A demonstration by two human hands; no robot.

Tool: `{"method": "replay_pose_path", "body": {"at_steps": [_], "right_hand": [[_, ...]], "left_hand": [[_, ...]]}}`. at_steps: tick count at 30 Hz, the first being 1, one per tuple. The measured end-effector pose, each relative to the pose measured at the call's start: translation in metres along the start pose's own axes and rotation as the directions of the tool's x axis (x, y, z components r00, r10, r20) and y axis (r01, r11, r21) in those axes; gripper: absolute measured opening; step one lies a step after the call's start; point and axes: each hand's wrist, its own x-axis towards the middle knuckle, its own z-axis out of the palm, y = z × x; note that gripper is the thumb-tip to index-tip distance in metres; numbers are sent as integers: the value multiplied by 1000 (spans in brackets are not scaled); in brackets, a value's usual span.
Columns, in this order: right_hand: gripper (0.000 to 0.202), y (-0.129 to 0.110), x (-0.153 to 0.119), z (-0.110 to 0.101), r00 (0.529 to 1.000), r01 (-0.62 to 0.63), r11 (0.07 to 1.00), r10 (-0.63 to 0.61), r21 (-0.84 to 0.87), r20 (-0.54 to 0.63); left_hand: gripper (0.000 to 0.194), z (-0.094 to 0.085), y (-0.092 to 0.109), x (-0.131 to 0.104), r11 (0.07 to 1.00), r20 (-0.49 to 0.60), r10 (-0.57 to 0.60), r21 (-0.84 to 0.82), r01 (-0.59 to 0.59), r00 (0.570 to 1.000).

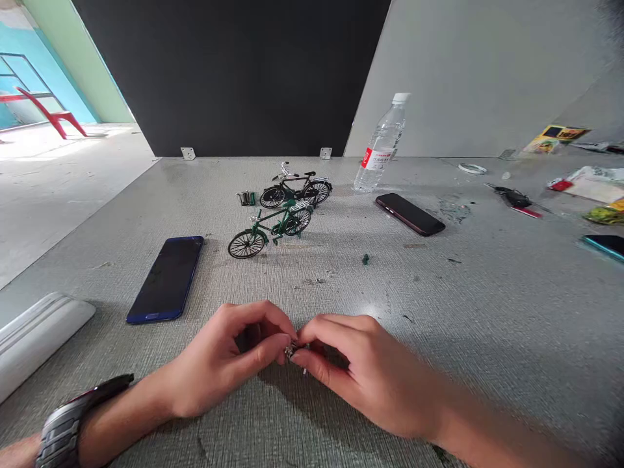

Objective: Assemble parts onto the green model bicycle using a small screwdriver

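Note:
My left hand (238, 354) and my right hand (355, 364) meet low in the middle of the view, just above the table. Thumb and forefinger of each pinch a tiny silvery part (290, 350); the fingers cover most of it, so its exact kind does not show. Beyond the hands stands a green model bicycle (273, 227), and close behind it a black model bicycle (297, 188). Several small dark and green pieces (247, 198) are grouped left of the black bicycle. A little green piece (365, 259) lies to the right, apart from the hands.
A blue phone (166, 279) lies at left, near a white rounded object (43, 338). A dark phone (410, 214) and a water bottle (383, 143) occupy the back right. Farther right are a white ring (472, 168), wrappers (592, 185) and another phone (605, 246). A black panel (234, 78) borders the back.

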Motion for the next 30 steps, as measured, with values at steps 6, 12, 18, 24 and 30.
{"method": "replay_pose_path", "body": {"at_steps": [6,12,18,24,30], "right_hand": [[19,1,-1,0,1000,-1,1000,1,1,16],[17,0,0,0,1000,4,1000,-4,10,13],[13,-4,0,-1,999,-40,998,42,40,-31],[13,-6,-1,-3,988,-76,993,88,95,-128],[17,-3,-5,-7,967,-68,977,115,204,-227]], "left_hand": [[19,1,-1,0,999,-4,0,36,0,1000],[19,1,0,0,1000,-6,-6,16,7,1000],[18,1,-1,-1,1000,-15,-7,-18,6,1000],[16,2,-2,-1,999,-56,-1,-36,-1,998],[17,2,-1,-1,995,-70,-19,-97,12,997]]}}
